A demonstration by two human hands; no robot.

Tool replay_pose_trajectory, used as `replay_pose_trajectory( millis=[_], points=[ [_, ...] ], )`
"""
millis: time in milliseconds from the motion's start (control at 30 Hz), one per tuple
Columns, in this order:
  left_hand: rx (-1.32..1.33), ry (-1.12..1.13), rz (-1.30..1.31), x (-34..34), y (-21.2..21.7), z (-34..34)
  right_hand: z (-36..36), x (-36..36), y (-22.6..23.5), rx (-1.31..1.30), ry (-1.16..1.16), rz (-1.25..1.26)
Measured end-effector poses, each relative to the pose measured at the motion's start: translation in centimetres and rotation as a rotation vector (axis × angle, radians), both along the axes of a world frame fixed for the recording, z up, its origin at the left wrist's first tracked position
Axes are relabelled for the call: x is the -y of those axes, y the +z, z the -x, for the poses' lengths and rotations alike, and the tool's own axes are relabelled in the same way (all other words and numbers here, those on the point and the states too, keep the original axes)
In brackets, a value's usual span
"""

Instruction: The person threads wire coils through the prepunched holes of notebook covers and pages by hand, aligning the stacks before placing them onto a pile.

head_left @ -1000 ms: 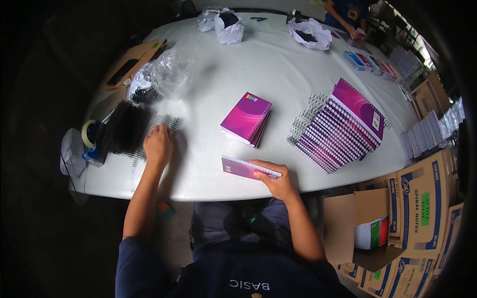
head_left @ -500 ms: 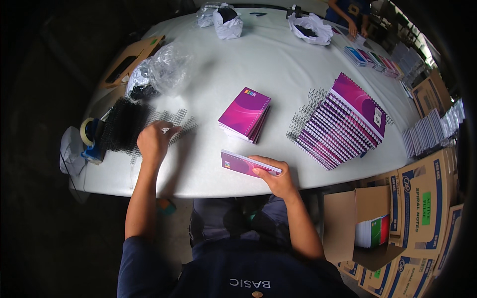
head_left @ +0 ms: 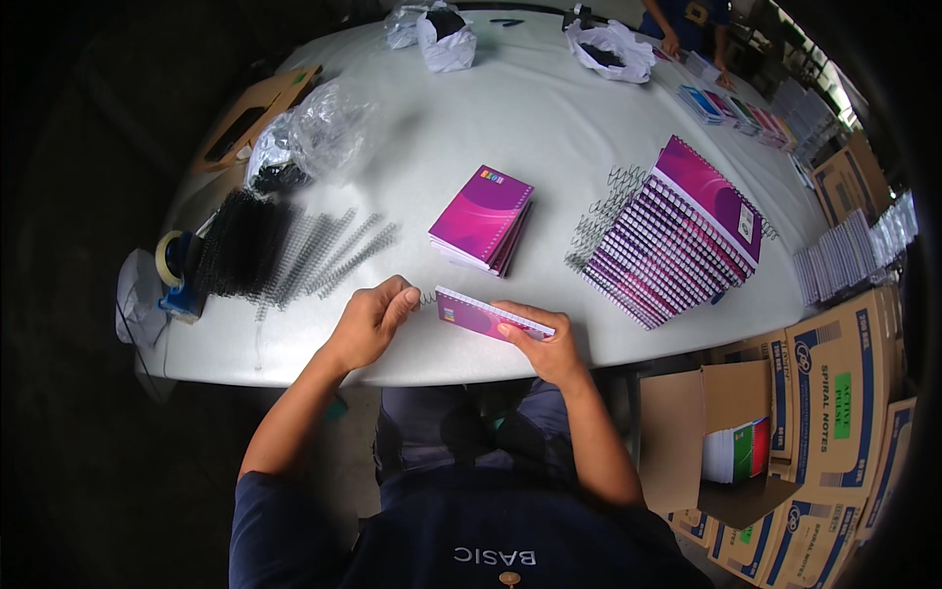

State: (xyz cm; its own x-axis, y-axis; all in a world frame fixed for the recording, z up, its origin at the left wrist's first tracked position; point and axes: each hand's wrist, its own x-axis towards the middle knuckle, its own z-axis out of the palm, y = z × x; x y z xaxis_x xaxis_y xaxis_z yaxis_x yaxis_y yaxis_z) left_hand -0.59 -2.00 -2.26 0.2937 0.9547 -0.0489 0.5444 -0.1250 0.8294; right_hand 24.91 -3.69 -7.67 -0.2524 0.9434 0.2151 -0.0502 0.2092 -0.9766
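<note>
My left hand point(head_left: 373, 322) is closed on a dark spiral binding coil point(head_left: 427, 298), whose free end pokes out at the left end of a purple notebook point(head_left: 471, 316). That notebook is tilted up, its punched edge uppermost, gripped by my right hand point(head_left: 540, 344) at its right end. Just beyond it lies a short stack of purple notebooks point(head_left: 483, 221) with punched holes and no coil that I can see. A pile of loose black coils point(head_left: 265, 250) spreads on the table to the left. Over on the right stands a big fanned stack of coil-bound purple notebooks point(head_left: 677, 236).
A tape dispenser point(head_left: 179, 275) sits at the table's left edge, near clear plastic bags point(head_left: 329, 128). White bags point(head_left: 608, 51) with dark contents stand at the back. Cartons point(head_left: 834, 393) crowd the lower right. Another person's hand point(head_left: 671, 44) works at the far right.
My left hand has come from the coil pile toward the notebook, bringing a coil to its left end. The right hand keeps the notebook in nearly the same place.
</note>
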Motion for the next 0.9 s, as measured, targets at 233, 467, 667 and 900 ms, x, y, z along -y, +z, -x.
replay_pose_trajectory(
  millis=[233,467,667,900],
  points=[
    [0.174,0.098,0.528,-1.5,1.5,-0.3,-0.1,0.1,-0.1,0.019,0.016,-0.023],
    [0.109,-0.231,-0.16,-2.7,2.0,0.0,0.2,0.3,0.8,0.016,0.019,-0.056],
    [-0.662,-0.396,-0.493,-1.7,5.1,-1.7,0.5,1.0,-0.1,0.089,-0.002,-0.14],
    [-0.784,-0.329,-0.941,6.5,-8.3,-0.1,2.5,4.0,-0.7,0.132,-0.141,-0.346]
  ],
)
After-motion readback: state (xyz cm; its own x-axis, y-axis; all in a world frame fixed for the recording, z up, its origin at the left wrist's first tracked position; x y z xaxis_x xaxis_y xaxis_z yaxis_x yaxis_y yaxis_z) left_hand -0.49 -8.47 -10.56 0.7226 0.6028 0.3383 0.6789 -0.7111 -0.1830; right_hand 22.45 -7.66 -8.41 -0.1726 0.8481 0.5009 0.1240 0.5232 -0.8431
